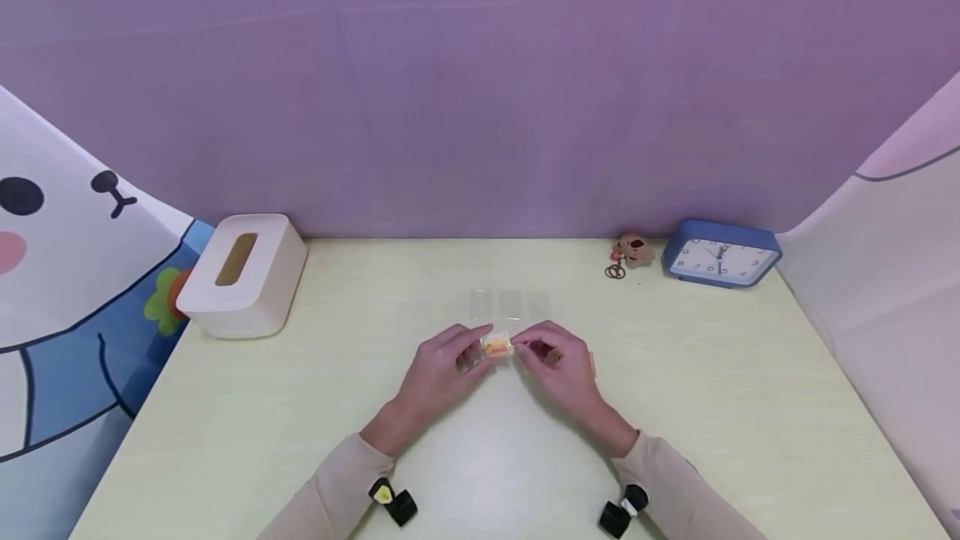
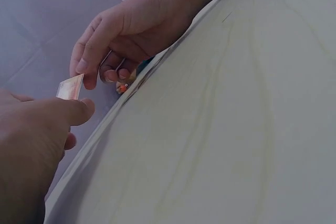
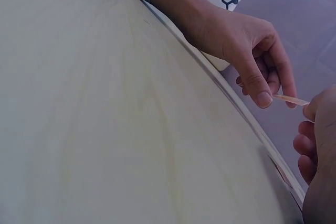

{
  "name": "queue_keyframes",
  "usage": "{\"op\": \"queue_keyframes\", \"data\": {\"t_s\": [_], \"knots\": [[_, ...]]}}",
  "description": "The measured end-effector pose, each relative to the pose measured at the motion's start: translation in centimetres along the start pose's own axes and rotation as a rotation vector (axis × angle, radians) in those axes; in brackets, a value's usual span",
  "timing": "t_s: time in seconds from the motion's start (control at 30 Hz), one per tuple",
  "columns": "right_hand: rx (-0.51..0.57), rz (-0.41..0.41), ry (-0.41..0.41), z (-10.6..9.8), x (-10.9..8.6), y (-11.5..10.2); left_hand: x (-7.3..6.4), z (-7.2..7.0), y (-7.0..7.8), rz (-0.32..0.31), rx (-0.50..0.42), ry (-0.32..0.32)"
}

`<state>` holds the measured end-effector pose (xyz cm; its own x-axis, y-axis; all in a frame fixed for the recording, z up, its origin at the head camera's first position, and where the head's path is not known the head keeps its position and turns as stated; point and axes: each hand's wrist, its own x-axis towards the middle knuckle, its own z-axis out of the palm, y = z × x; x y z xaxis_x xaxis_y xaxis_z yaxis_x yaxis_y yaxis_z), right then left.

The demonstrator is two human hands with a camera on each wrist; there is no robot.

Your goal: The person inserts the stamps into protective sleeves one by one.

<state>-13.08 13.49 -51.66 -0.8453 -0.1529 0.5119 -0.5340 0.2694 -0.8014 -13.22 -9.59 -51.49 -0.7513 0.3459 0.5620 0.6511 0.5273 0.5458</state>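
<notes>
Between the two hands is a small flat card (image 1: 497,346) with orange and yellow print. My left hand (image 1: 444,369) holds its left side between thumb and fingers. My right hand (image 1: 564,365) pinches its right edge. In the right wrist view the card (image 3: 291,99) appears edge-on, thin and pale. Thin curved lines show by the right hand's curled fingers in the left wrist view; what they belong to I cannot tell. Just beyond the hands, several clear plastic pieces (image 1: 510,304) lie in a row on the table. An orange-edged item (image 1: 592,363) is mostly hidden by the right hand.
A white tissue box (image 1: 255,273) stands at the back left of the pale table (image 1: 360,298). At the back right are a blue clock (image 1: 722,254) and a brown toy figure (image 1: 636,248) with dark rings (image 1: 615,271) beside it. A purple backdrop (image 1: 480,107) rises behind.
</notes>
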Motion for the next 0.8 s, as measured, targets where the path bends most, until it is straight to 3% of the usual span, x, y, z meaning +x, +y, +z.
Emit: {"op": "queue_keyframes", "data": {"t_s": [0.17,0.4,0.8], "knots": [[-0.005,-0.019,0.027,0.00,0.02,-0.10,0.04,0.04,-0.05,-0.001,0.008,0.016],[-0.016,-0.053,0.003,0.04,0.07,-0.08,0.06,0.05,-0.13,0.000,-0.009,0.018],[0.009,-0.017,0.019,0.07,0.07,0.21,0.07,0.11,-0.08,-0.009,-0.002,0.020]]}}
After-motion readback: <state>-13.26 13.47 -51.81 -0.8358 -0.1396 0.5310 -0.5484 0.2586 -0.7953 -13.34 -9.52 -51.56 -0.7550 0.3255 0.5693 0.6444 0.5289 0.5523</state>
